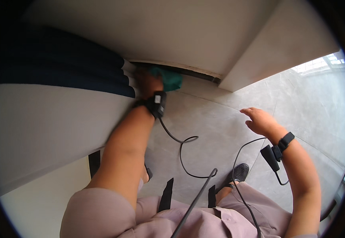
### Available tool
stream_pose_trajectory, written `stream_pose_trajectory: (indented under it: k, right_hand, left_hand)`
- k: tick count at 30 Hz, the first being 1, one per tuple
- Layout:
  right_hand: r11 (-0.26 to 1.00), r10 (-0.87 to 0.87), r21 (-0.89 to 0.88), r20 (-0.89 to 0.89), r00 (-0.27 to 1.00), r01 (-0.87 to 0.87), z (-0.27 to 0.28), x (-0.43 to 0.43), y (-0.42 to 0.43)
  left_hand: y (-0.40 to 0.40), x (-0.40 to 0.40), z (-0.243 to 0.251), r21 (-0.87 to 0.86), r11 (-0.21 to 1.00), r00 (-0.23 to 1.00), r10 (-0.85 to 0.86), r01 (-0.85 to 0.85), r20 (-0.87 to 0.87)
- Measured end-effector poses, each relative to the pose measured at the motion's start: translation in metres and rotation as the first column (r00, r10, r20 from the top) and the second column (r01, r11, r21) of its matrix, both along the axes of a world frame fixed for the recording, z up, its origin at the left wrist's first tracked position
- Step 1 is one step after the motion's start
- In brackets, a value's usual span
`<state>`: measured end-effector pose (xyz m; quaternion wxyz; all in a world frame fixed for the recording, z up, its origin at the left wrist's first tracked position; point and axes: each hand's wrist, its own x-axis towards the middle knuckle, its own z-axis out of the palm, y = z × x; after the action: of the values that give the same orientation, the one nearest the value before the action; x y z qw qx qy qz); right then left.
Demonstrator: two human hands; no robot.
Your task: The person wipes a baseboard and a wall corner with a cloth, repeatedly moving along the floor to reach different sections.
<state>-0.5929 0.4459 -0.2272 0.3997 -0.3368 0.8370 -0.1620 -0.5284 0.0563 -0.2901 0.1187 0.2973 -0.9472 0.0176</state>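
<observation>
My left hand [148, 80] is at a teal cloth [169, 79], beside the dark lower edge of a pale panel and the ends of dark blue folded fabric [71, 70]. The hand is blurred and in shadow; its fingers are mostly hidden, and the cloth spreads out to its right. My right hand [258, 120] hangs over the grey tiled floor [208, 119], fingers apart, with nothing in it. Each wrist wears a black strap with a small device, and black cables run from these toward my body.
A pale panel [184, 32] with a projecting edge [250, 68] stands ahead. A white surface [56, 119] lies along the left, under the blue fabric. The cable [181, 154] loops above the floor between my arms. A dark shoe [241, 172] is below.
</observation>
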Motion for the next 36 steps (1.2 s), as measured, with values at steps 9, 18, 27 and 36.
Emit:
stream_pose_trajectory:
  k: [9, 18, 27, 36]
  right_hand:
    - [0.964, 0.139, 0.224, 0.043, 0.989, -0.145, 0.009, -0.008, -0.021]
    - [0.913, 0.079, -0.395, -0.082, 0.994, -0.105, 0.019, 0.007, -0.049]
    - [0.715, 0.302, -0.478, -0.446, 0.842, -0.51, 0.051, 0.046, -0.093]
    - [0.682, 0.403, -0.286, -0.622, 0.671, -0.674, -0.007, 0.02, -0.118]
  left_hand:
    - [0.236, 0.019, 0.009, 0.651, 0.453, 0.643, -0.762, 0.609, -0.071]
    - [0.163, 0.039, 0.063, 0.733, 0.61, 0.95, -0.26, 0.299, -0.172]
    - [0.107, 0.032, 0.208, 0.779, 0.624, 0.972, -0.141, -0.061, 0.188]
    - [0.202, 0.161, 0.274, 0.606, 0.785, 0.885, -0.189, -0.124, 0.426]
